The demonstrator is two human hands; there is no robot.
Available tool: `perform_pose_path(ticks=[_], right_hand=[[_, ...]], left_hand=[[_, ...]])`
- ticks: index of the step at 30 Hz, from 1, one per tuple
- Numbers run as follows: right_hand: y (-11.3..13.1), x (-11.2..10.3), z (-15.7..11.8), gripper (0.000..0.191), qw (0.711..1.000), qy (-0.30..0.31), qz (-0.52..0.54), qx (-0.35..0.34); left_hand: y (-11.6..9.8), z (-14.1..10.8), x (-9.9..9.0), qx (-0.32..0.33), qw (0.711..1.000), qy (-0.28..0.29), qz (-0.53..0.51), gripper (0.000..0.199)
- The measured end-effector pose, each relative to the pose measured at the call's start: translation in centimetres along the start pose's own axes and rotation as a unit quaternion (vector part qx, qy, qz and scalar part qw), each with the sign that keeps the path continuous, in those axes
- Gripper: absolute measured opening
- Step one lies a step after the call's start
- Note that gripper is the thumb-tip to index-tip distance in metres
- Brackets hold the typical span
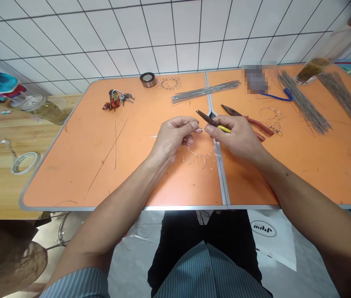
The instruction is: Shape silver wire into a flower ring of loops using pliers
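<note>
A thin wire ring with small loops along its edge (200, 155) hangs just above the orange table, pinched between the thumb and fingers of my left hand (175, 134). My right hand (239, 134) is closed on needle-nose pliers (206, 118) with dark jaws and a yellow handle. Its thumb and fingertip are also close to the wire, but whether they grip it I cannot tell. The pliers' jaws point up and left, apart from the ring. Behind my right hand lies a second pair of pliers with red handles (257, 124), partly covered by that hand.
Bundles of straight wire (206, 92) lie on the folding table (150, 182), more at right (305, 103). Finished-looking wire rings (169, 83), a tape roll (148, 79), keys (118, 100) and a cup (313, 70) stand around. Loose wires (107, 157) lie at left.
</note>
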State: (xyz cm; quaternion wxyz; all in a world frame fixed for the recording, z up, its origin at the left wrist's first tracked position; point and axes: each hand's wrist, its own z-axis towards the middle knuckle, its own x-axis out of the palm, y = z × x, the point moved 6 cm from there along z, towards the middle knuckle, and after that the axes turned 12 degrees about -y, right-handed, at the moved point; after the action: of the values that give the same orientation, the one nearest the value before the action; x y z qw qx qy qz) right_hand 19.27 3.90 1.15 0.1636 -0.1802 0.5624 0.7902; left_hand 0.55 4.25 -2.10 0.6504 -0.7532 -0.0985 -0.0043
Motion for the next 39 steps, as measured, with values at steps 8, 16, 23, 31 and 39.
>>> perform_pose_path(ticks=[8, 16, 23, 31, 39], right_hand=[[-0.1, -1.7, 0.0, 0.033, 0.99, 0.004, -0.103, -0.097], [1.1, -3.2, -0.1, 0.038, 0.931, 0.001, -0.278, -0.235], [1.3, -2.5, 0.4, 0.036, 0.9, 0.033, -0.323, -0.291], [1.3, -2.9, 0.8, 0.035, 0.902, 0.054, -0.303, -0.302], [1.6, -2.6, 0.7, 0.041, 0.86, 0.055, -0.358, -0.36]], left_hand=[[-0.4, 0.3, -0.4, 0.024, 1.0, -0.008, 0.005, 0.019], [-1.0, 0.0, -0.3, 0.043, 0.999, -0.004, 0.028, 0.017], [-1.4, -0.1, -0.2, 0.048, 0.998, 0.002, 0.031, 0.015], [-1.3, -0.1, -0.1, 0.04, 0.998, 0.001, 0.043, 0.014], [-1.4, -0.2, 0.0, 0.032, 0.998, 0.014, 0.043, 0.014]])
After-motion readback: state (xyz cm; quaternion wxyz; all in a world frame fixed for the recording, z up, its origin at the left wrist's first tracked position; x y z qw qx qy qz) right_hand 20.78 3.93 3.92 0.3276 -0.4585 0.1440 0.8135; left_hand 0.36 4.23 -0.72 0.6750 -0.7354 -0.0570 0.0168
